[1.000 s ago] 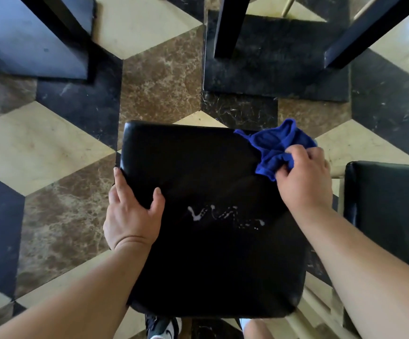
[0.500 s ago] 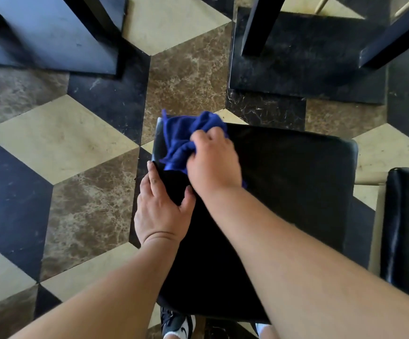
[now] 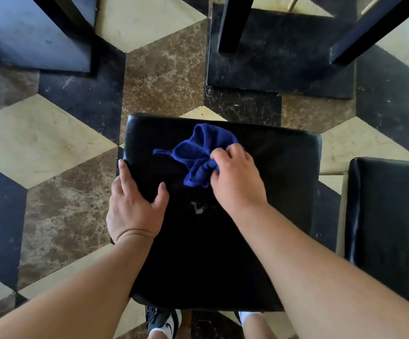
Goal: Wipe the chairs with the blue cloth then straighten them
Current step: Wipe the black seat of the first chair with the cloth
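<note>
Sweeping back from the far left corner, the right hand [image 3: 237,182] now holds the blue cloth [image 3: 198,152] near the middle of the black chair seat [image 3: 271,167], towards its back edge, fingers curled and pinching the wad. The left hand [image 3: 135,209] grips the seat's left edge, fingers wrapped over the side, thumb spread on top. A whitish smear [image 3: 197,208] sits nearer than the cloth; so small a bunched wad could well pass it by.

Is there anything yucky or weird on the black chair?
Yes. A small whitish smear sits on the black seat, close to the blue cloth in the right hand. It stands out against the dark surface.
</note>
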